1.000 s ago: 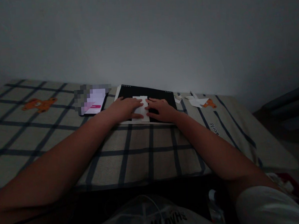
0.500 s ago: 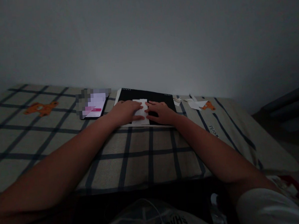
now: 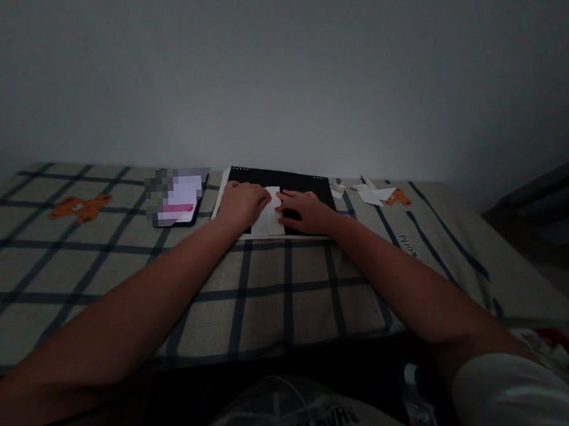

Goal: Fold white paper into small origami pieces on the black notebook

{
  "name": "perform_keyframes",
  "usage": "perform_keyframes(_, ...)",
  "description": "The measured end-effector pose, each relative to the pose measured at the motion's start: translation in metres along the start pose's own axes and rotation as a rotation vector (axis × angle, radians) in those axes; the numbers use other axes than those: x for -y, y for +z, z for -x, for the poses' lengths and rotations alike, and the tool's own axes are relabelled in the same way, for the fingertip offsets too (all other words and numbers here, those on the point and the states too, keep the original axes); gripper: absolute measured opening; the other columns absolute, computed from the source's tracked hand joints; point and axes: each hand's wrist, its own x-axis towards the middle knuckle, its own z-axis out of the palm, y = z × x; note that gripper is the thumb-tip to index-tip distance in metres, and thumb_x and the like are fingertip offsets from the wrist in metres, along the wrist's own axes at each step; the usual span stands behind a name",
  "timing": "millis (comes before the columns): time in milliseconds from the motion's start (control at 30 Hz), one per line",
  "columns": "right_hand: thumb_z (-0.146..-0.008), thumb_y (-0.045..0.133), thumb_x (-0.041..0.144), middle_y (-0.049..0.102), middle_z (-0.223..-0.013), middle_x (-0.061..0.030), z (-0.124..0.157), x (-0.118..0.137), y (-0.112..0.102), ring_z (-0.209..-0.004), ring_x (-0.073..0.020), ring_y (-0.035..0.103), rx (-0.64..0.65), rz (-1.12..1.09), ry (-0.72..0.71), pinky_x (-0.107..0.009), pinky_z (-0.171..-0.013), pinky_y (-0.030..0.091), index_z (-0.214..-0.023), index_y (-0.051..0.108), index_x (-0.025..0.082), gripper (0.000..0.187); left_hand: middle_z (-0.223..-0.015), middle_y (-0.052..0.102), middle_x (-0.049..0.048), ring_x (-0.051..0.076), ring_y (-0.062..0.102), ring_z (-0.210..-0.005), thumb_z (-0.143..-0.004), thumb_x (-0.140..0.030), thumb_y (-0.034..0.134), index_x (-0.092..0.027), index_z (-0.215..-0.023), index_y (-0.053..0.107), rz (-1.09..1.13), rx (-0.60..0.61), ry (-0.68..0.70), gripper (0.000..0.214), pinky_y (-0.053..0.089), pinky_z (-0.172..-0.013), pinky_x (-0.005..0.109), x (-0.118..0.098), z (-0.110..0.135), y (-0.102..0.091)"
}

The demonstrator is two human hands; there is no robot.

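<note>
A white folded paper (image 3: 270,221) lies on a black board (image 3: 302,179) at the far side of the checked bed cover (image 3: 279,289). My left hand (image 3: 241,202) rests on the paper's left part, fingers curled and pressing its upper edge. My right hand (image 3: 304,211) lies flat on the board just right of the paper, fingertips touching the paper's right edge. Both arms stretch forward over the cover.
A phone (image 3: 179,199) with a lit screen lies left of the board. Several white paper scraps (image 3: 372,194) sit to the right of the board. Orange bear prints (image 3: 79,206) mark the cover. A pale wall stands behind; the room is dim.
My left hand slid up and left along the paper, baring more of its lower part. My right hand has barely moved. The camera shifted slightly.
</note>
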Motion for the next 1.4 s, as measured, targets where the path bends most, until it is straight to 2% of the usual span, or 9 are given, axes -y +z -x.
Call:
perform_keyframes(233,-0.094,0.052,0.041,0.042,-0.152,-0.0155,0.0,0.0,-0.001,-0.143,-0.0314,0.035,0.005,-0.014,-0.007,-0.056,-0.105,0.034,-0.121,0.062,0.02,0.036,-0.125,0.069,0.0016,0.022,0.058,-0.121,-0.097,-0.038,0.046,-0.032,-0.119,0.068,0.044,0.084,0.058,0.032,0.021,-0.111,0.046,0.01,0.006,-0.004)
perform_keyframes(567,-0.094,0.052,0.04,0.045,-0.15,-0.014,0.001,0.002,-0.001,-0.142,-0.0312,0.036,0.002,-0.013,-0.001,-0.055,-0.104,0.034,-0.121,0.063,0.021,0.035,-0.143,0.055,0.0041,0.025,0.051,-0.13,-0.096,-0.046,0.047,-0.033,-0.138,0.053,0.01,0.269,0.124,0.045,0.011,-0.116,0.052,0.011,0.012,-0.016)
perform_keyframes(733,-0.094,0.051,0.041,0.044,-0.151,-0.0152,0.001,0.0,0.0,-0.141,-0.0329,0.037,-0.005,-0.011,-0.024,-0.055,-0.103,0.036,-0.12,0.063,0.02,0.036,-0.15,0.047,0.0055,0.026,0.043,-0.138,-0.095,-0.047,0.049,-0.031,-0.145,0.045,0.01,0.321,0.135,0.053,0.009,-0.118,0.052,0.007,0.015,-0.021)
perform_keyframes(900,-0.093,0.052,0.041,0.046,-0.15,-0.0148,0.001,0.0,0.0,-0.141,-0.0329,0.037,-0.013,-0.021,-0.024,-0.056,-0.103,0.035,-0.119,0.064,0.02,0.035,-0.154,0.041,0.0058,0.028,0.037,-0.141,-0.088,-0.054,0.056,-0.029,-0.149,0.039,0.018,0.374,0.124,0.068,0.01,-0.118,0.052,0.004,0.017,-0.024)
perform_keyframes(1400,-0.093,0.051,0.041,0.044,-0.152,-0.0136,0.001,0.0,0.0,-0.142,-0.0321,0.036,0.002,-0.002,-0.009,-0.056,-0.103,0.035,-0.121,0.063,0.021,0.036,-0.159,0.031,0.009,0.029,0.03,-0.145,-0.077,-0.065,0.061,-0.025,-0.153,0.031,0.044,0.393,0.149,0.091,0.012,-0.118,0.05,0.006,0.019,-0.021)
